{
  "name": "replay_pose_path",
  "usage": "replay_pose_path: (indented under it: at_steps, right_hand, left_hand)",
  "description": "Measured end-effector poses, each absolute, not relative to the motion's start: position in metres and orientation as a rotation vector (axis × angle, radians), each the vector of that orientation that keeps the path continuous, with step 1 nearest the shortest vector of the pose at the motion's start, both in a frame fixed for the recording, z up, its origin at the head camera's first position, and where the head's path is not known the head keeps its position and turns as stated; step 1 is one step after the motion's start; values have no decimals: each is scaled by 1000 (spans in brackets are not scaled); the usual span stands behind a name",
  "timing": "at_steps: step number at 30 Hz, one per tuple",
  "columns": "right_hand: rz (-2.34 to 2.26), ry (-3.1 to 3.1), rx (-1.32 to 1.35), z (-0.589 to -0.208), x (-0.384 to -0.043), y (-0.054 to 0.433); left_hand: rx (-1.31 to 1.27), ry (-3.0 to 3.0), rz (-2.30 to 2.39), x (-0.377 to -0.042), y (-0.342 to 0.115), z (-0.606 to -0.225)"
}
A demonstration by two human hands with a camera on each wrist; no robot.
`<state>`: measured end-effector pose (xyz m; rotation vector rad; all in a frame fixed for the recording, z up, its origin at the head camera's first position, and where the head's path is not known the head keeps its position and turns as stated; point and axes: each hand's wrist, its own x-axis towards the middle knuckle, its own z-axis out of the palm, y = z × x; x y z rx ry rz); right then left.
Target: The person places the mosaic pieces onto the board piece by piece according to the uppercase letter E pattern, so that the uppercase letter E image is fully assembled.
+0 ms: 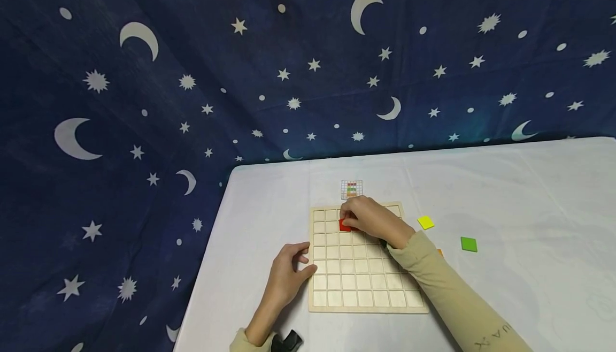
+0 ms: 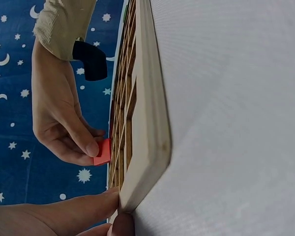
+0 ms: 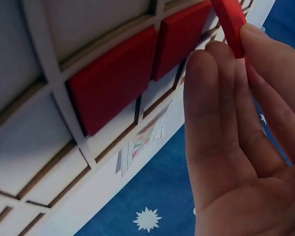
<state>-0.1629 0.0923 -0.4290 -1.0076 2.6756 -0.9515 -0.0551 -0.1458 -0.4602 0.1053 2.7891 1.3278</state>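
Note:
My right hand (image 1: 372, 219) is over the far rows of a wooden grid board (image 1: 356, 309) and pinches a red square tile (image 3: 229, 24) between thumb and fingers. Two more red tiles lie side by side in the board's cells, the nearer one (image 3: 115, 78) large in the right wrist view; the right hand partly covers the red tiles in the head view. At the board's left edge rests my left hand (image 1: 286, 272), its thumb and index finger apart and touching the wooden rim (image 2: 150, 142).
A small printed card (image 1: 352, 188) with a coloured grid pattern lies beyond the board. To the right are a yellow tile (image 1: 425, 222), a green tile (image 1: 469, 244) and an orange tile (image 1: 440, 253) mostly hidden by the sleeve. A dark star-patterned cloth (image 1: 308, 106) hangs behind the white table.

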Motion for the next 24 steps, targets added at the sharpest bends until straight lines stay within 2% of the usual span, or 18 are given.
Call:
replay_pose_path:
  at_steps: [24]
  right_hand:
    - [-792,2750,-973,-435,-165,85]
  left_hand:
    - [112,2792,1335,-55,-145,-459]
